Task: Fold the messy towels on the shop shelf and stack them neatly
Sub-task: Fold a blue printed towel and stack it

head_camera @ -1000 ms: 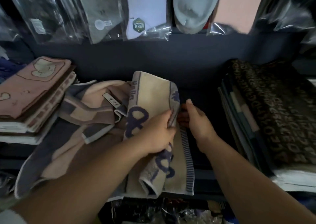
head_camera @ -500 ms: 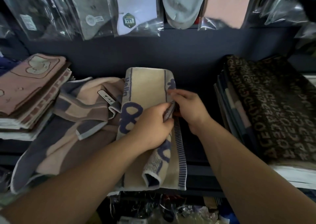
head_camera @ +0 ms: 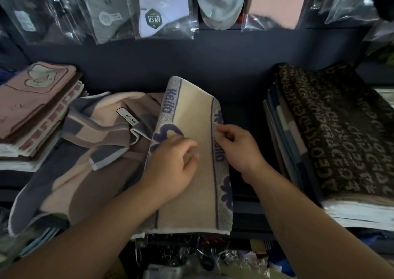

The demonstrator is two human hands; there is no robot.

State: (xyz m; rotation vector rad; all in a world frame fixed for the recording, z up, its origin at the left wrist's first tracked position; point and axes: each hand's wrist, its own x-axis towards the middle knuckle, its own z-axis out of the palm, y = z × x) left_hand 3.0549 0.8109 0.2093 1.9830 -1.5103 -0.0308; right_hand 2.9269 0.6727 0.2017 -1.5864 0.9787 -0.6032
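A cream towel (head_camera: pixel 191 112) with blue borders and "Hello" lettering lies folded lengthwise in the middle of the dark shelf. My left hand (head_camera: pixel 172 165) rests on its middle, fingers loosely curled against the cloth. My right hand (head_camera: pixel 238 144) pinches the towel's right blue edge between thumb and fingers. To the left lies a rumpled towel (head_camera: pixel 89 150) in pink, brown and grey blocks, with a white tag on it, partly under the cream towel.
A neat pile of pink folded towels (head_camera: pixel 32 112) stands at the left. A tall stack topped by a dark brown lettered towel (head_camera: pixel 336 129) stands at the right. Bagged socks (head_camera: pixel 157 10) hang above. The shelf's front edge (head_camera: pixel 251 234) runs below.
The cream towel's raised flap has been laid flat over to the right. My left hand let go of the fold and now rests on top; my right hand holds the right edge.
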